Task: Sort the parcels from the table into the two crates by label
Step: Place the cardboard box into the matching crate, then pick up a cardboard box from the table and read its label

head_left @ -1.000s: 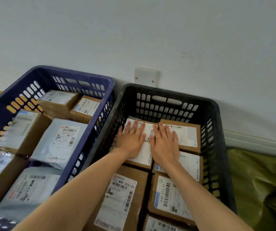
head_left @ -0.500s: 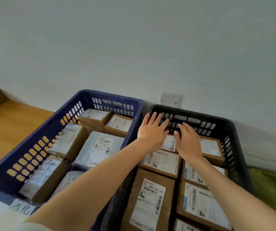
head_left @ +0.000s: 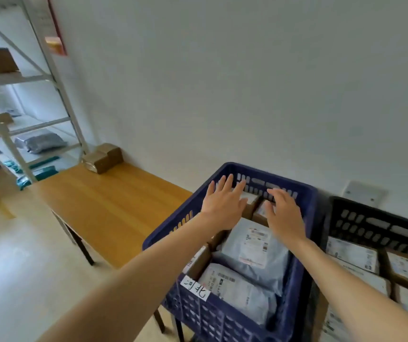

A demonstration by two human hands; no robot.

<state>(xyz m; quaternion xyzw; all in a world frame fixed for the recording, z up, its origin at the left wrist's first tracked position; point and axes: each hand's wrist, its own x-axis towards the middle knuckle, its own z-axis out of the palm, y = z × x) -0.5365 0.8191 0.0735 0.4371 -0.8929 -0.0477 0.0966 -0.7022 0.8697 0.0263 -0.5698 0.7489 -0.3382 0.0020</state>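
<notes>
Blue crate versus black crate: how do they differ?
Contents: the blue crate holds grey mailer bags and brown boxes; the black crate shows only labelled boxes.
Tag: the blue crate has a handwritten paper tag on its near rim; none shows on the black crate.
Hands: the left hand and right hand, both open, are over the blue crate's far end; none is over the black crate.
Both have slotted plastic walls.
</notes>
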